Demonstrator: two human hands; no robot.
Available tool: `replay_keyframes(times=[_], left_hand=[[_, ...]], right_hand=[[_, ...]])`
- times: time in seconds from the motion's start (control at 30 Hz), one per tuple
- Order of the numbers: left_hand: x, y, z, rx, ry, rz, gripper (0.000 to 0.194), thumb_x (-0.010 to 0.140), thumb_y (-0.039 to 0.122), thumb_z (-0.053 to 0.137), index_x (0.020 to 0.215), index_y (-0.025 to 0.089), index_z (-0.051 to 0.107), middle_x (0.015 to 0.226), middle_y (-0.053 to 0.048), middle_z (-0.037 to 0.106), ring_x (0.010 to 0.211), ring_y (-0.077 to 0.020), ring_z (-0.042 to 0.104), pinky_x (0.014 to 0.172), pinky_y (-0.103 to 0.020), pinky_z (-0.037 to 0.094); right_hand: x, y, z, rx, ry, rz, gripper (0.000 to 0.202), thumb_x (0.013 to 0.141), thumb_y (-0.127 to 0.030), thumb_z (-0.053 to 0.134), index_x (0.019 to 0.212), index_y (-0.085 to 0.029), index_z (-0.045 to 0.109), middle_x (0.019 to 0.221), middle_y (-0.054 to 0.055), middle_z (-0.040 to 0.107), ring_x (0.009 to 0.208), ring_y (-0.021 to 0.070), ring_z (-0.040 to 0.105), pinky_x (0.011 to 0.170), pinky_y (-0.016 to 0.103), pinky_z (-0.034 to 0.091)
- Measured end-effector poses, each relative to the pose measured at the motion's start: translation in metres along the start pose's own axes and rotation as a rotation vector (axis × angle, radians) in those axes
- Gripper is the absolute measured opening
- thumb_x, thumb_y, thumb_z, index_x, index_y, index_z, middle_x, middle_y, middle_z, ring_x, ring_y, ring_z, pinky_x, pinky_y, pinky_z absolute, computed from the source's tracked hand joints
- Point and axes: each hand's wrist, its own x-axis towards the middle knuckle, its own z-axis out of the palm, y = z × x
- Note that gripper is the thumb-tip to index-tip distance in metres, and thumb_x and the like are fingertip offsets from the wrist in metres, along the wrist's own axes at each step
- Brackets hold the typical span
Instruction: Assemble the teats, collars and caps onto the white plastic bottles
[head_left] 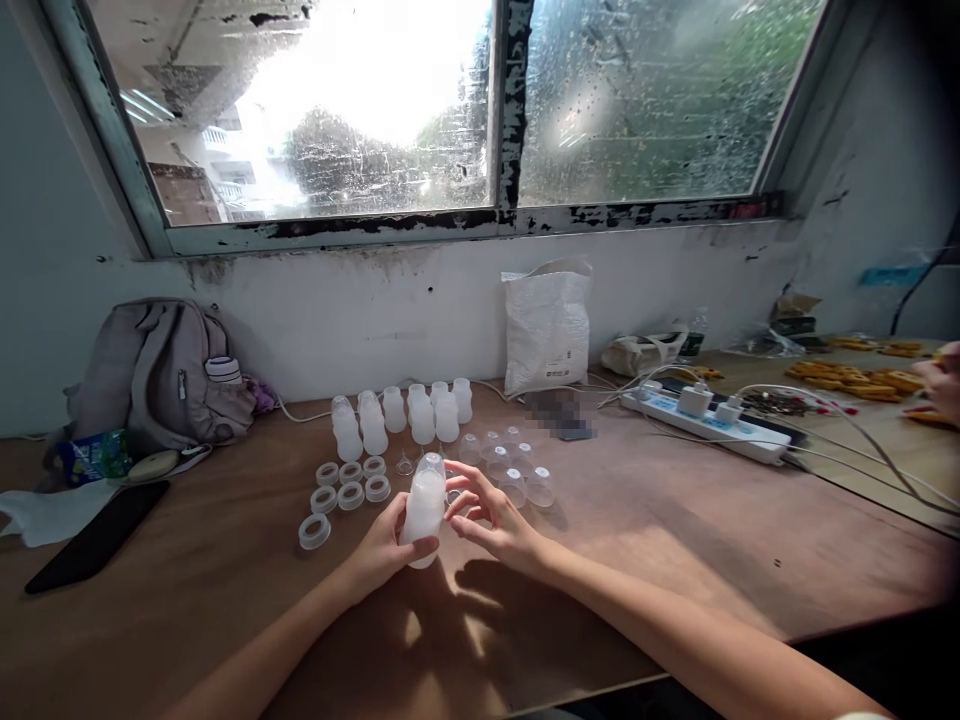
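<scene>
A frosted white baby bottle (424, 508) stands upright in my left hand (388, 540), its thumb across the front. A clear cap seems to cover the bottle's top. Just right of it, my right hand (491, 515) has its fingers apart and curved, fingertips close to the bottle; whether they touch it I cannot tell. Behind are several white bottles (373, 428) without caps. White screw rings (350, 495) lie to the left, and clear dome caps (513, 487) to the right. A clear nipple (405, 463) sits behind the held bottle, with others partly hidden by my hands.
A grey backpack (161, 370) and a black phone (97, 537) are at the left. Against the wall stands a white plastic bag (547, 330). A power strip (705, 425) with cables runs along the right. Another person's hand (941, 385) is beside yellow items (855, 380) at far right.
</scene>
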Motion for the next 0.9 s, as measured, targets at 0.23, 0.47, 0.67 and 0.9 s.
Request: replay_keyframes(times=[0.23, 0.47, 0.67, 0.9], left_hand=[[0.0, 0.004, -0.004, 0.096, -0.012, 0.009, 0.061, 0.06, 0.03, 0.071, 0.115, 0.019, 0.045, 0.107, -0.007, 0.056, 0.095, -0.0239, 0.052, 0.078, -0.031, 0.043], [-0.002, 0.004, -0.005, 0.343, 0.038, 0.11, 0.047, 0.064, 0.034, 0.066, 0.107, 0.019, 0.054, 0.104, -0.007, 0.058, 0.093, -0.0246, 0.052, 0.081, -0.035, 0.042], [-0.001, -0.019, -0.01, 0.668, 0.053, 0.124, 0.062, 0.055, 0.046, 0.07, 0.109, 0.021, 0.054, 0.101, -0.01, 0.057, 0.095, -0.029, 0.048, 0.086, -0.043, 0.036], [0.001, -0.02, -0.022, 0.815, 0.069, 0.101, 0.066, 0.052, 0.053, 0.069, 0.106, 0.018, 0.056, 0.104, -0.012, 0.056, 0.097, -0.032, 0.045, 0.086, -0.045, 0.033]], right_hand=[[-0.003, 0.004, 0.008, -0.109, -0.078, -0.052, 0.051, 0.077, -0.019, 0.052, 0.123, -0.025, 0.031, 0.112, 0.007, 0.047, 0.082, 0.0131, 0.056, 0.063, 0.024, 0.049], [0.003, -0.003, 0.007, -0.195, -0.051, -0.098, 0.046, 0.079, -0.024, 0.052, 0.121, -0.024, 0.033, 0.11, 0.008, 0.047, 0.083, 0.0131, 0.055, 0.061, 0.024, 0.051], [0.023, -0.016, 0.007, -0.309, 0.034, -0.131, 0.044, 0.078, -0.03, 0.053, 0.118, -0.022, 0.036, 0.106, 0.01, 0.05, 0.08, 0.0151, 0.054, 0.057, 0.025, 0.049], [0.057, -0.031, -0.002, -0.358, -0.09, -0.043, 0.036, 0.075, -0.032, 0.058, 0.107, -0.019, 0.048, 0.09, 0.006, 0.058, 0.075, 0.015, 0.055, 0.058, 0.025, 0.048]])
